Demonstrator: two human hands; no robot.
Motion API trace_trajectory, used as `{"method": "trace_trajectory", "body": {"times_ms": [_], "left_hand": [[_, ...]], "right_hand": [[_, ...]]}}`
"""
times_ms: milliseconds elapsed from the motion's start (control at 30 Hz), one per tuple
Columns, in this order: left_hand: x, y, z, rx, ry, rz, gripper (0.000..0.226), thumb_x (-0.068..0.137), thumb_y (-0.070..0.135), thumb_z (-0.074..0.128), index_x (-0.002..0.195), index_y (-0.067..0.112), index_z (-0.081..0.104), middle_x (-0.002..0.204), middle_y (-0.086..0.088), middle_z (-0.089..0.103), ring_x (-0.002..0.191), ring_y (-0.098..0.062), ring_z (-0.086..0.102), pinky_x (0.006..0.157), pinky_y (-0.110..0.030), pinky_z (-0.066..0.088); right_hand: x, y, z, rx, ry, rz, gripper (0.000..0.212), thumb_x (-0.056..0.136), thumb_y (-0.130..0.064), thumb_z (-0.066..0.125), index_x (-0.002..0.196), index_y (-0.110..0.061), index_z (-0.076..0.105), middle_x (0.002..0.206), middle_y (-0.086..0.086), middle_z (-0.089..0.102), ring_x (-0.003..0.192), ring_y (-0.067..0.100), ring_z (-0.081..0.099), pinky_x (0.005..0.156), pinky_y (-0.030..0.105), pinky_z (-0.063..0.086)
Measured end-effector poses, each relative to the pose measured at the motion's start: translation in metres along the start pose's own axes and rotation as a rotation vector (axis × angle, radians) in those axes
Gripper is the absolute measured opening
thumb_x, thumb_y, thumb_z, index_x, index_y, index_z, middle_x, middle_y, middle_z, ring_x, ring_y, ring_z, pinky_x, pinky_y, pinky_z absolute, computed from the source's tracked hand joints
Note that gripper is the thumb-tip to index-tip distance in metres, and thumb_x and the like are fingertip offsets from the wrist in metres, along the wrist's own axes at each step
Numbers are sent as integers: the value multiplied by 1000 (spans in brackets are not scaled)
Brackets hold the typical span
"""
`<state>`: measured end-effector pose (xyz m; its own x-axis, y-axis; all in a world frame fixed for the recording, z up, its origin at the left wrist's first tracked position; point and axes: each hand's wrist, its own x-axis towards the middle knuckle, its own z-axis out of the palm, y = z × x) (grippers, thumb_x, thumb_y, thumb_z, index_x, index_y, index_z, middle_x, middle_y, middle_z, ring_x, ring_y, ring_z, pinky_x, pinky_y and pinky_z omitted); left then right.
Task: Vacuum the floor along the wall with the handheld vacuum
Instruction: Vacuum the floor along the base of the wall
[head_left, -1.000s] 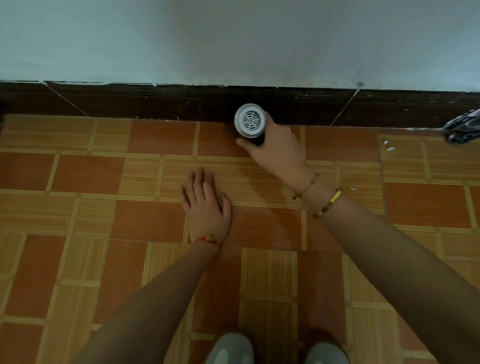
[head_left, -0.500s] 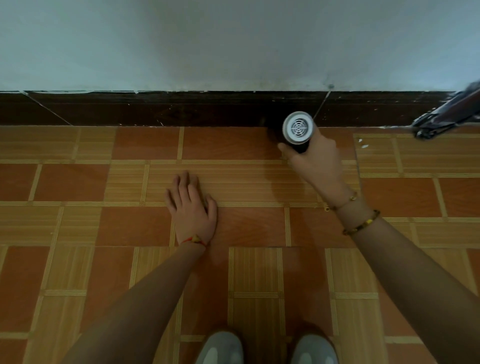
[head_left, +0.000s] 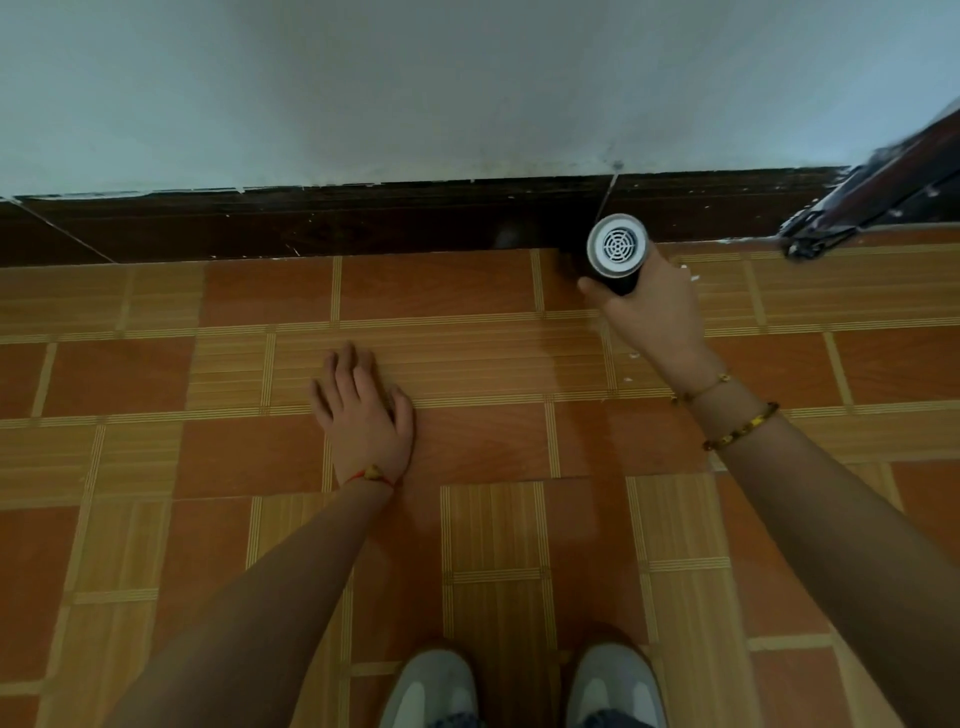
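Note:
My right hand grips the handheld vacuum, a black cylinder whose round grey vented end faces me. Its nozzle end points down at the floor beside the dark skirting board and is hidden behind the body. My left hand lies flat on the orange tiled floor, fingers spread, well left of the vacuum. The pale wall rises above the skirting.
A dark slanted object with white specks leans against the wall at the far right. Small white crumbs lie on the tiles near my right wrist. My two grey shoes stand at the bottom edge.
My right hand has carried the vacuum rightward along the skirting board. The left hand stays flat on the floor. The dark object at the right has come further into view.

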<state>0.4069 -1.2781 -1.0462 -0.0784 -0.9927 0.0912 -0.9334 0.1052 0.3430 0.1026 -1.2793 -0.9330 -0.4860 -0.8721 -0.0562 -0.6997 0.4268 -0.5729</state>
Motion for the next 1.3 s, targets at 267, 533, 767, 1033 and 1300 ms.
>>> {"method": "trace_trajectory", "body": {"times_ms": [267,533,767,1033,1300], "left_hand": [[-1,-1,0,-21,-2,12,54,95,34,41,141,5,42,156,-14,35,150,-32,20,122,-57,9],[-1,0,1,16,-10,13,56,95,35,41,138,1,44,154,-18,36,148,-35,23,120,-60,12],[1,-1,3,57,-60,14,61,95,37,35,142,-2,41,155,-22,34,149,-38,20,120,-61,11],[1,3,-2,65,-99,17,56,98,26,47,147,1,37,156,-22,32,149,-39,20,120,-62,11],[-15,2,-2,27,-91,150,49,95,22,39,142,11,45,149,-18,41,143,-38,31,117,-65,16]], "right_hand": [[-17,2,-3,-46,-116,-57,69,78,-55,68,136,-23,48,119,4,67,111,27,61,88,42,53],[-45,15,-22,-29,-187,13,65,79,-50,71,133,-20,51,116,1,66,109,20,60,87,36,52],[-98,-9,-15,-38,-449,-94,56,80,-49,71,127,-23,54,113,-4,66,105,14,60,83,26,46],[-122,-7,-20,-55,-333,-47,61,80,-51,70,133,-26,50,116,-3,67,108,18,60,84,34,51],[-140,-3,-19,2,-509,-60,54,77,-50,74,123,-27,58,109,-7,68,104,12,61,86,31,51]]}}
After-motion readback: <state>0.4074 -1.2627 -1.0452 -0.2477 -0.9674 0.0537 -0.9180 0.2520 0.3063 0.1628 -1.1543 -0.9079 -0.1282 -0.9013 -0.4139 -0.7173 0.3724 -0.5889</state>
